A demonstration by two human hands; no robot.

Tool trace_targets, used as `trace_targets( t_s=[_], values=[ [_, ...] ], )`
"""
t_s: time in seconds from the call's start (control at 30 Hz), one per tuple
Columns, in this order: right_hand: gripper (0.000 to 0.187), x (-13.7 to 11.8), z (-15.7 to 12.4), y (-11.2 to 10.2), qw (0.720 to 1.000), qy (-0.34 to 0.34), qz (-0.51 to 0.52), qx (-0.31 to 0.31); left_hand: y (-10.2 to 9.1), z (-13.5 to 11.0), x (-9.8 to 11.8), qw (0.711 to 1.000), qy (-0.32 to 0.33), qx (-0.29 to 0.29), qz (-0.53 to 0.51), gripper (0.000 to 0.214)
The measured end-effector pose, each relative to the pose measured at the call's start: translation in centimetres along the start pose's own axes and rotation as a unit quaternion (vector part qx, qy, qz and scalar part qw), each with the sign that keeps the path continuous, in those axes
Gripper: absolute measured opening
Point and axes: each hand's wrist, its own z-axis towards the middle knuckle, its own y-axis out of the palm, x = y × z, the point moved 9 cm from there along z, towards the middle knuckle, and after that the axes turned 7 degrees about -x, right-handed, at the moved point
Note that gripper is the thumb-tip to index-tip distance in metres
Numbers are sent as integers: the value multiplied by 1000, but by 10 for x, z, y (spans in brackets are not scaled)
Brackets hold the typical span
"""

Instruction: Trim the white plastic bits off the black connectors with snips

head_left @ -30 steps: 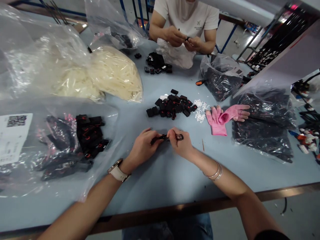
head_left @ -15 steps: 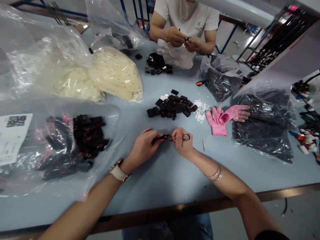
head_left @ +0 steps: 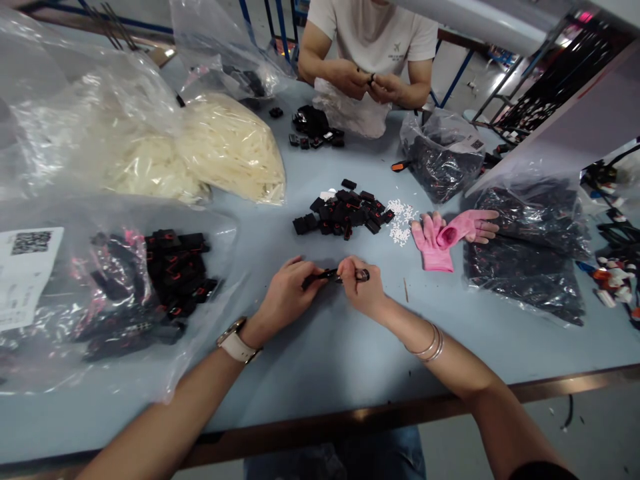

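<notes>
My left hand is closed round a small black part low over the blue table. My right hand pinches a thin tool whose tip meets that part. Both hands are close together, fingertips almost touching. Just beyond them lies a pile of small black connector housings and a scatter of tiny white pieces. A wristwatch sits on my left wrist, bangles on my right.
A pink glove lies right of the pile. Clear bags of black parts are at left, more black-part bags at right, and a bag of white strips behind. A person in a white shirt works opposite.
My right hand drew the tool a little right, then brought it back left against the black part. The left hand has barely moved.
</notes>
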Motion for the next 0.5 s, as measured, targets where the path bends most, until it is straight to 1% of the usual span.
trace_targets(
  t_s=[0.07, 0.1, 0.2, 0.27, 0.37, 0.43, 0.5],
  values=[
    [40, 3, -1, 0, 1000, 6, 24, 8, 0, 0, 0, 1000, -1, -1, 2, 7],
    [43, 6, -2, -1, 998, 11, 50, 23, 0, 0, 0, 1000, -2, -1, 3, 8],
    [53, 17, -4, -10, 984, 30, 150, 95, -1, 0, 2, 1000, -9, 0, 5, 7],
    [56, 22, -4, -15, 970, 43, 199, 131, -2, 1, 3, 1000, -18, 1, 5, 6],
    [56, 27, -2, -17, 958, 55, 237, 149, -3, 1, 4, 1000, -25, 4, 9, 12],
    [56, 29, -1, -19, 953, 62, 251, 157, -1, 0, 6, 1000, -13, 3, 22, 18],
    [56, 32, 0, -19, 950, 68, 260, 161, 0, -1, 6, 999, -9, 12, 34, 18]
  ],
)
